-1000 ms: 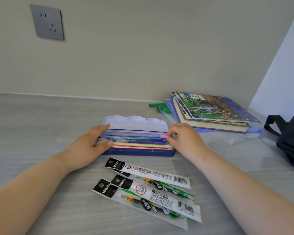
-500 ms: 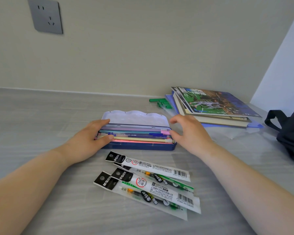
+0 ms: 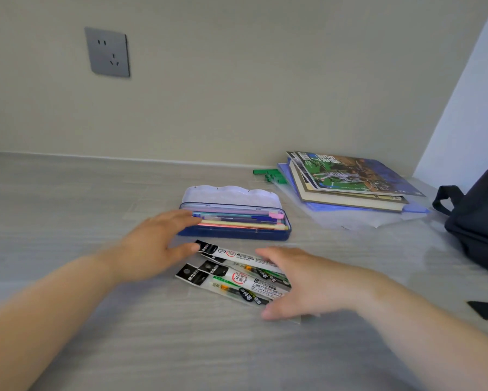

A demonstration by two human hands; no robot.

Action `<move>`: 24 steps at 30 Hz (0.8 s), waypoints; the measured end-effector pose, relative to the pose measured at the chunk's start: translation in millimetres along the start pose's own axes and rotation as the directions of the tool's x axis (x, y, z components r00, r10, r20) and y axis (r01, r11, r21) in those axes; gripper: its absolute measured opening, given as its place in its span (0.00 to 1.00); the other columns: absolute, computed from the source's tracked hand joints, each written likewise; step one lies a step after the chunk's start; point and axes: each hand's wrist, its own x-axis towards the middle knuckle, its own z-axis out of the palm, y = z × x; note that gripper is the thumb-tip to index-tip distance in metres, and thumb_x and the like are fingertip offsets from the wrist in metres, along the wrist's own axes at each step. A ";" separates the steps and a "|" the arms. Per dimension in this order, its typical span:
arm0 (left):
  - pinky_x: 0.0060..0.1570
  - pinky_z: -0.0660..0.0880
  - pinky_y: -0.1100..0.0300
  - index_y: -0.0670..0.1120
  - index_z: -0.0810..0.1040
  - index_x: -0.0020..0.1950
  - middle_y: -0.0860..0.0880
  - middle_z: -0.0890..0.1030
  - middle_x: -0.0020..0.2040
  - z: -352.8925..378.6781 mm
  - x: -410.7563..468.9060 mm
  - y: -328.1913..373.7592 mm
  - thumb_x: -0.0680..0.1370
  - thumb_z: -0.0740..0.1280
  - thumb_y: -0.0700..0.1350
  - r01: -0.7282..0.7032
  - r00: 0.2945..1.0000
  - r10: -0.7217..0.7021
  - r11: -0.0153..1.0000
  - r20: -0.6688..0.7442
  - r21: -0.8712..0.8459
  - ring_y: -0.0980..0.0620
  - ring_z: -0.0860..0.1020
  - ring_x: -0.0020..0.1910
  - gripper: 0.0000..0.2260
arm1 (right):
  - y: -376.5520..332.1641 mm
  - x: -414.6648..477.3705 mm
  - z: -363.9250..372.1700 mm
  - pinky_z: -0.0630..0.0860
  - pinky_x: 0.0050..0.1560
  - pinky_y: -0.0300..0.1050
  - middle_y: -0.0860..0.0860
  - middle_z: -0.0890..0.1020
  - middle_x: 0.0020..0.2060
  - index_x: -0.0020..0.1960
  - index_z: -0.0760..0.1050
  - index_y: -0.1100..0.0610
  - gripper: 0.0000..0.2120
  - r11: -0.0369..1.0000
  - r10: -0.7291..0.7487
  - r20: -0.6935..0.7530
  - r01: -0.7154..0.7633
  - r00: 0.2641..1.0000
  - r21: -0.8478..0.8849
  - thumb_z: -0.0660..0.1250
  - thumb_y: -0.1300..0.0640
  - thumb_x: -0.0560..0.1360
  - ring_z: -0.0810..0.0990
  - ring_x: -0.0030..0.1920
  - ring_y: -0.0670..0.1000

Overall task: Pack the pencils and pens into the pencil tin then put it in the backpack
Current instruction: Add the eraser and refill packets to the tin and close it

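Blue pencil tin (image 3: 234,236) sits filled; right hand (image 3: 307,283) has left it, spread over packaged refills (image 3: 231,273); left hand (image 3: 155,244) spread too.

Your left hand (image 3: 152,249) is extended forward, palm down, fingers spread and loosely straight, thumb angled to the right; it grips nothing. Your right hand (image 3: 304,283) lies lower and nearer, palm down, fingers (image 3: 268,253) flattened and pointing left, thumb tucked beneath. Both forearms enter from the bottom corners, converging inward.
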 end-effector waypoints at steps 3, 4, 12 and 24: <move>0.68 0.52 0.68 0.47 0.61 0.71 0.49 0.61 0.74 1.2 -5.4 -11.6 0.68 0.52 0.61 0.084 0.996 -0.084 0.996 -0.001 -0.005 0.52 0.60 0.73 0.34 | -11.0 6.1 2.5 0.74 0.54 0.43 0.52 0.71 0.59 0.63 0.63 0.55 0.27 0.997 -0.019 -0.075 0.013 0.997 -0.080 0.69 0.53 0.68 0.70 0.60 0.53; 0.69 0.52 0.66 0.46 0.60 0.72 0.48 0.60 0.75 2.0 -5.2 -14.8 0.74 0.54 0.56 0.090 0.996 -0.090 0.996 0.004 0.011 0.52 0.59 0.73 0.28 | -12.5 9.7 2.5 0.74 0.53 0.45 0.53 0.72 0.58 0.62 0.64 0.56 0.25 0.993 -0.010 -0.089 -0.001 0.996 -0.114 0.68 0.55 0.68 0.70 0.59 0.54; 0.69 0.54 0.64 0.44 0.61 0.71 0.48 0.62 0.74 8.3 1.5 -26.2 0.79 0.55 0.41 0.108 0.993 -0.112 0.990 -0.045 -0.091 0.50 0.62 0.72 0.19 | -8.1 35.9 3.7 0.64 0.39 0.43 0.57 0.74 0.52 0.49 0.64 0.55 0.09 0.956 0.007 -0.157 -0.053 0.988 -0.290 0.59 0.65 0.72 0.72 0.49 0.57; 0.62 0.53 0.71 0.47 0.60 0.71 0.50 0.61 0.74 7.9 1.9 -30.7 0.78 0.52 0.50 0.117 0.992 -0.121 0.986 -0.027 -0.116 0.53 0.61 0.72 0.22 | 2.3 85.3 -28.1 0.67 0.47 0.46 0.56 0.75 0.56 0.62 0.70 0.57 0.18 0.972 -0.076 -0.543 -0.060 0.836 -0.228 0.56 0.69 0.74 0.71 0.58 0.58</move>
